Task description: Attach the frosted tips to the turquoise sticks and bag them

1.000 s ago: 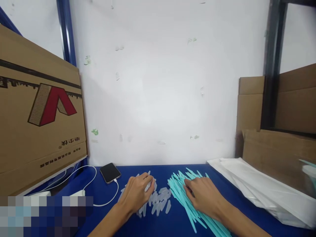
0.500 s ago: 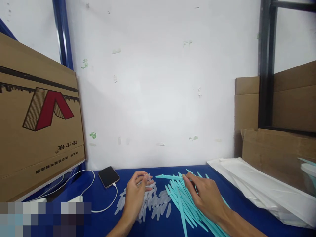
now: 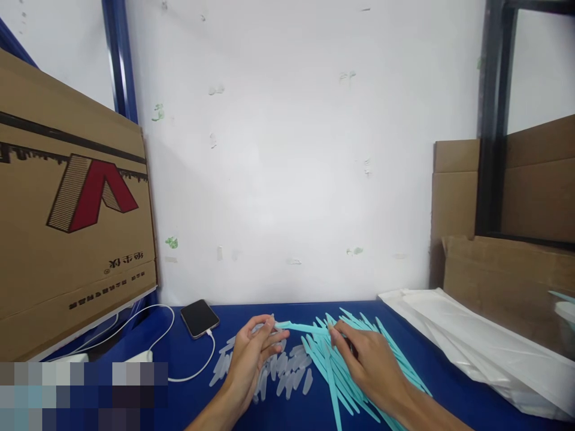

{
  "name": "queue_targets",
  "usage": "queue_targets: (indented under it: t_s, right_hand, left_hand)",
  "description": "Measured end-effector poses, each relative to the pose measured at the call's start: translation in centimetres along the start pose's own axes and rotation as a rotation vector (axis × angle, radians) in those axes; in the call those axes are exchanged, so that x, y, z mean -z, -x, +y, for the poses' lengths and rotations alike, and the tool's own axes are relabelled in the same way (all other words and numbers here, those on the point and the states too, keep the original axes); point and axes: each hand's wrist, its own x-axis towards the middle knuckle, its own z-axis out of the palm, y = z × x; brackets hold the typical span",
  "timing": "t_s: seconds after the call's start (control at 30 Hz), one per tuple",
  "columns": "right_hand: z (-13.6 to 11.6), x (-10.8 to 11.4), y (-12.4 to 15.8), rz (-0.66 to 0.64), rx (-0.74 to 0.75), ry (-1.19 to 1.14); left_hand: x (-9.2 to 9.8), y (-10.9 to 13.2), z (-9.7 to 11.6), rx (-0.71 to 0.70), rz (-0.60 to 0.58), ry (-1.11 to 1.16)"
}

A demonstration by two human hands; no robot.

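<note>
My right hand (image 3: 368,353) pinches a turquoise eyebrow razor (image 3: 308,328) by its handle and holds it nearly level, the blade end pointing left. That end meets the fingertips of my left hand (image 3: 256,347), which are closed on a small translucent cap, mostly hidden by the fingers. Whether the tip sits inside the cap I cannot tell. Below and around my left hand lies a pile of translucent caps (image 3: 294,371). A heap of turquoise razors (image 3: 335,371) spreads under and beside my right hand.
A phone (image 3: 200,318) with a white cable (image 3: 211,359) lies on the blue table (image 3: 278,413) at left. A printed cardboard box (image 3: 90,239) stands beyond it. White plastic bags (image 3: 476,347) lie at right, before brown cardboard (image 3: 503,275). A white wall (image 3: 291,149) rises behind.
The razor in my right hand has moved slightly left and down, and its blade end now reaches my left fingertips. The gap between them has closed. The view has shifted slightly.
</note>
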Motion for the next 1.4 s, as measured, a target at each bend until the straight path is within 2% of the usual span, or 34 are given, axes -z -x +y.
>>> queue_targets:
  t_s: [0.17,0.37,0.6,0.7,0.87,1.0,1.17,1.4]
  right_hand:
    - [-0.2,0.2,-0.1,-0.029,-0.006,-0.018]
    - [-0.9,0.2,0.0,-0.096,0.038,-0.045]
    - [-1.4,0.4,0.1,-0.105,0.055,-0.055]
    - [-1.2,0.9,-0.3,-0.066,0.053,-0.058]
    - [0.0,1.8,-1.0,0.083,0.011,-0.056]
    - [0.6,1.8,-1.1,0.157,0.076,-0.07]
    - [0.2,1.6,-1.0,0.181,0.129,-0.073]
    - [-0.2,1.5,-0.8,0.161,0.084,-0.195]
  left_hand:
    - [-0.5,0.5,0.8,-0.041,0.011,0.0]
    - [-0.7,1.2,1.3,-0.095,-0.054,-0.042]
    - [-0.5,1.2,1.3,-0.135,-0.084,-0.145]
    - [-0.4,1.1,1.3,-0.172,-0.06,-0.154]
    - [0.1,0.8,1.2,-0.2,-0.018,-0.097]
    - [0.1,0.9,1.2,-0.166,-0.035,-0.097]
    - [-0.1,1.0,1.1,-0.113,-0.042,-0.052]
    - [0.3,0.5,0.7,-0.063,-0.016,-0.032]
